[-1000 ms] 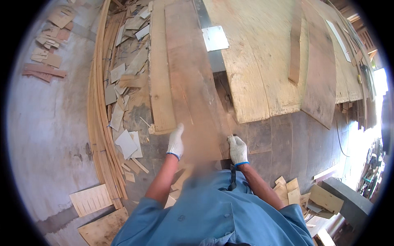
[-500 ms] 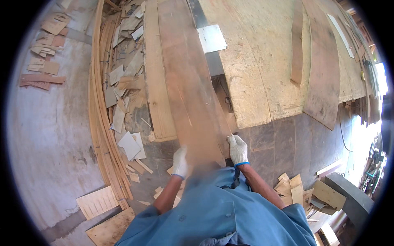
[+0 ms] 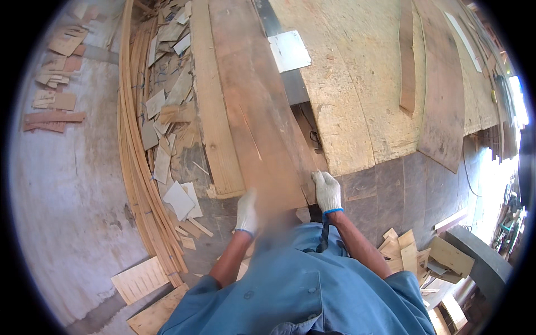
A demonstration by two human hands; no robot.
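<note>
A long reddish-brown plywood board (image 3: 262, 120) runs away from my body, lying along the gap between a pale plank and the worn bench top. My left hand (image 3: 246, 215), in a white knit glove, is closed at the board's near left edge; a hazy smear in the picture partly veils its fingers. Gloved the same way, with a blue cuff, my right hand (image 3: 328, 192) grips the near right edge, thumb side up. The board's near end reaches almost to my blue shirt.
On the right is the large worn wooden bench top (image 3: 340, 106), carrying a white square piece (image 3: 289, 51) and a wide brown board (image 3: 443, 100). The pale plank (image 3: 215, 128) lies left. Beyond it are long wood strips (image 3: 129, 151) and scattered offcuts (image 3: 158, 104). More scraps (image 3: 410, 251) lie lower right.
The plywood board has slid a little away from me along the bench, and both my hands have moved forward with it, keeping hold of its edges.
</note>
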